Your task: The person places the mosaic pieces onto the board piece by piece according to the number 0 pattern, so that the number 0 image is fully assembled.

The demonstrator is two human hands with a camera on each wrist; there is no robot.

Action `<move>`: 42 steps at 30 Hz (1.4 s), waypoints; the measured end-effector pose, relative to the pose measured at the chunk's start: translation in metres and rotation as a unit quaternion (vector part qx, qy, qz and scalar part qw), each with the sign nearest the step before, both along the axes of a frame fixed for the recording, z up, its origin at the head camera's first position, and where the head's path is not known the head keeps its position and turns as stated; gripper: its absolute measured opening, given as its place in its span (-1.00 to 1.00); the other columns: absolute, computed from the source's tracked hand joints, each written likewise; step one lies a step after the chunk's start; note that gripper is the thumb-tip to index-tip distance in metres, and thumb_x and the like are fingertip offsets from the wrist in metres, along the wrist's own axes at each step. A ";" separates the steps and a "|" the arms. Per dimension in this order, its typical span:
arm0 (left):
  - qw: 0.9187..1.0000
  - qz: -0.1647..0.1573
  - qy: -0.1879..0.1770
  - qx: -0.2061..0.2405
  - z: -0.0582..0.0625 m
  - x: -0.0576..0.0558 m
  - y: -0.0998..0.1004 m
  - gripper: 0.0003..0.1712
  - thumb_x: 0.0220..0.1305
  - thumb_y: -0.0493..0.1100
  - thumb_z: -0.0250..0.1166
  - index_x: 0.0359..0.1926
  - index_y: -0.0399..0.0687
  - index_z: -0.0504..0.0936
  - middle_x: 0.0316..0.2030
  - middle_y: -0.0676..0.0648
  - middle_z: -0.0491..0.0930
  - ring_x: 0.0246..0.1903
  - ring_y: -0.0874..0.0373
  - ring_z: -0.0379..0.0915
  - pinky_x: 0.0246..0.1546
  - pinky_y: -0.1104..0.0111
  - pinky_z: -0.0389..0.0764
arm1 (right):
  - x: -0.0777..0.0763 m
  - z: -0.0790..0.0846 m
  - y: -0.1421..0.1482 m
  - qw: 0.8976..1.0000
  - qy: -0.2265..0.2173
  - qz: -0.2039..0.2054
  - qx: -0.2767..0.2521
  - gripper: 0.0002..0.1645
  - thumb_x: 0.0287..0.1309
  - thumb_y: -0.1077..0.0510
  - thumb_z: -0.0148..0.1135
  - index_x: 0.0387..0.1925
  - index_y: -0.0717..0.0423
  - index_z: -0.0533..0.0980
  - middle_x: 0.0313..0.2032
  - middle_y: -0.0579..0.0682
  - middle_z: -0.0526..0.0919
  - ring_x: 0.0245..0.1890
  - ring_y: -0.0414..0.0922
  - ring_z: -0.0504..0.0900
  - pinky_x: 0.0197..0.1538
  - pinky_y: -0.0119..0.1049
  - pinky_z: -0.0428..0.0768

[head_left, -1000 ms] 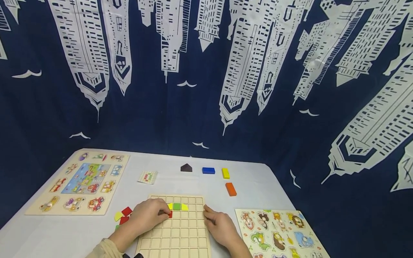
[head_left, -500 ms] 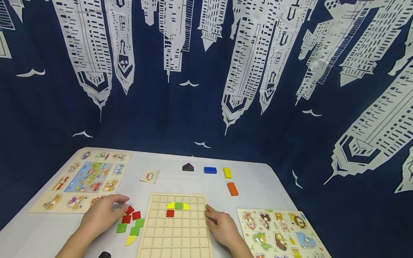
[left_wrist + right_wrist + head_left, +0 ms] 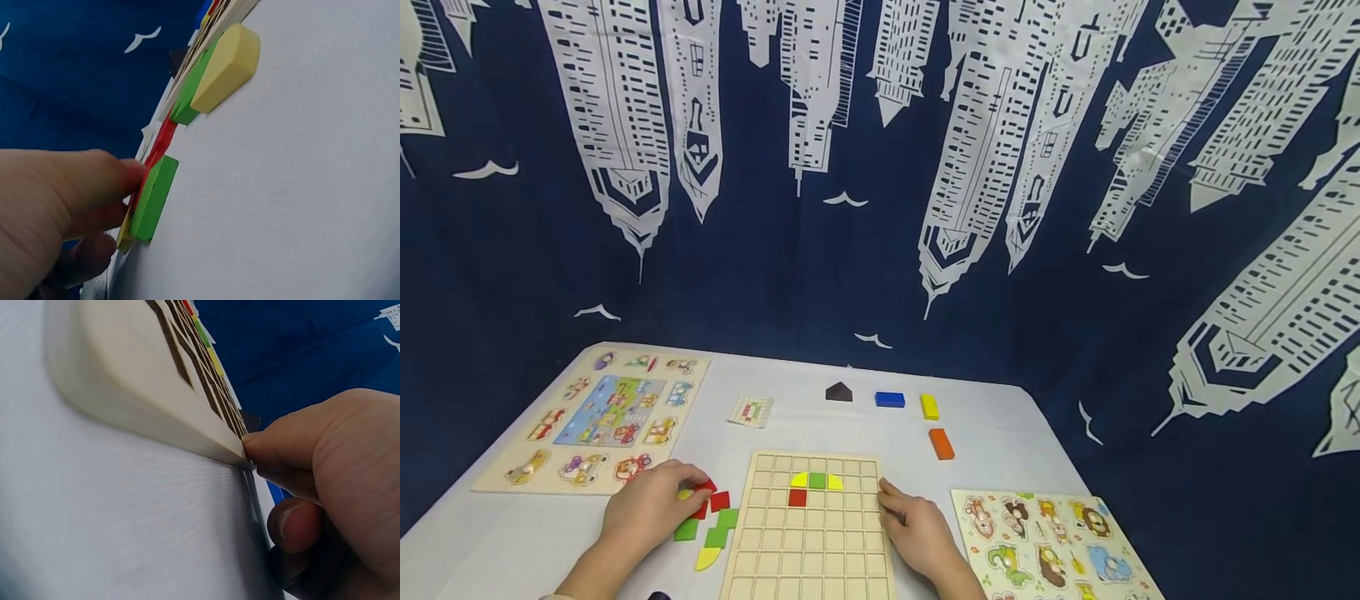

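Observation:
The wooden grid board (image 3: 820, 554) lies in front of me. Near its far end sit two yellow quarter-round tiles (image 3: 800, 480) either side of a green square tile (image 3: 817, 481), with a red square tile (image 3: 797, 498) below. My right hand (image 3: 917, 529) grips the board's right edge, thumb on top in the right wrist view. Left of the board, my left hand (image 3: 651, 504) reaches into the loose tiles, thumb and fingers at a red tile (image 3: 164, 139) beside a green one (image 3: 154, 199). Its fingers partly hide the pile.
A vehicle puzzle board (image 3: 505, 479) lies at the left, an animal puzzle board (image 3: 1022, 525) at the right. Behind the grid board are a small pattern card (image 3: 750, 412) and dark, blue (image 3: 890, 400), yellow (image 3: 929, 407) and orange (image 3: 941, 444) blocks.
My left hand has left the red tile on the board, swung left to the pile and lowered its fingers among the tiles. My right hand stays on the board's edge.

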State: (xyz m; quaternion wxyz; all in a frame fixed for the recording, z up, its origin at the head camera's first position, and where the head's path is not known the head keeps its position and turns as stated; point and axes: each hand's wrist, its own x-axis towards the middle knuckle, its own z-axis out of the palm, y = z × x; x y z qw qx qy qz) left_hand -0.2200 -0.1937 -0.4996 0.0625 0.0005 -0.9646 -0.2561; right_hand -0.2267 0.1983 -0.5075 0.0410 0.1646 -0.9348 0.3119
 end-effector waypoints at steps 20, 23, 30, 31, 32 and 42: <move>0.999 0.011 0.042 -0.024 0.006 0.004 0.008 -0.73 0.08 -0.02 0.59 -0.15 0.11 0.85 -0.16 -0.05 0.76 -0.35 0.15 0.60 -0.57 0.33 0.38 | 0.001 0.002 -0.003 1.000 0.003 -0.006 0.003 -0.60 0.30 0.21 0.31 0.15 0.18 0.66 0.29 -0.03 0.60 0.28 0.04 0.60 0.31 0.09 0.49; 0.997 -0.018 0.074 0.020 0.009 0.011 0.026 -0.79 0.08 0.04 0.60 -0.23 0.26 0.84 -0.21 0.12 0.75 -0.40 0.27 0.56 -0.55 0.37 0.39 | 0.002 0.002 -0.002 1.000 0.000 -0.007 0.004 -0.59 0.30 0.21 0.30 0.16 0.17 0.65 0.30 -0.03 0.60 0.29 0.04 0.59 0.31 0.08 0.48; 0.960 -0.202 0.185 0.054 -0.008 0.021 0.074 -0.88 0.10 0.00 0.59 -0.37 0.39 0.79 -0.28 0.47 0.63 -0.41 0.54 0.51 -0.48 0.51 0.50 | 0.000 0.001 -0.002 1.000 -0.003 -0.011 0.000 -0.59 0.30 0.20 0.30 0.17 0.17 0.65 0.31 -0.04 0.58 0.30 0.04 0.58 0.33 0.08 0.47; 0.956 -0.217 0.191 0.051 -0.011 0.021 0.078 -0.88 0.10 -0.01 0.59 -0.37 0.37 0.80 -0.29 0.47 0.62 -0.37 0.53 0.54 -0.45 0.52 0.53 | 0.000 0.001 -0.002 1.000 -0.004 -0.012 -0.001 -0.59 0.30 0.20 0.30 0.17 0.17 0.64 0.31 -0.04 0.58 0.30 0.04 0.58 0.33 0.08 0.46; 0.953 -0.227 0.194 0.048 -0.014 0.020 0.081 -0.88 0.11 -0.02 0.58 -0.36 0.36 0.80 -0.28 0.47 0.62 -0.33 0.51 0.58 -0.43 0.52 0.55 | 0.000 0.001 -0.002 1.000 -0.003 -0.013 -0.002 -0.59 0.30 0.20 0.30 0.17 0.16 0.64 0.31 -0.04 0.58 0.31 0.04 0.58 0.34 0.08 0.46; 0.960 -0.192 0.187 0.082 -0.029 0.013 0.095 -0.85 0.07 -0.05 0.60 -0.39 0.38 0.81 -0.30 0.47 0.58 -0.36 0.53 0.54 -0.47 0.54 0.51 | 0.000 0.000 -0.001 1.000 0.003 -0.014 0.003 -0.59 0.29 0.22 0.29 0.15 0.18 0.65 0.30 -0.03 0.59 0.29 0.05 0.59 0.32 0.08 0.48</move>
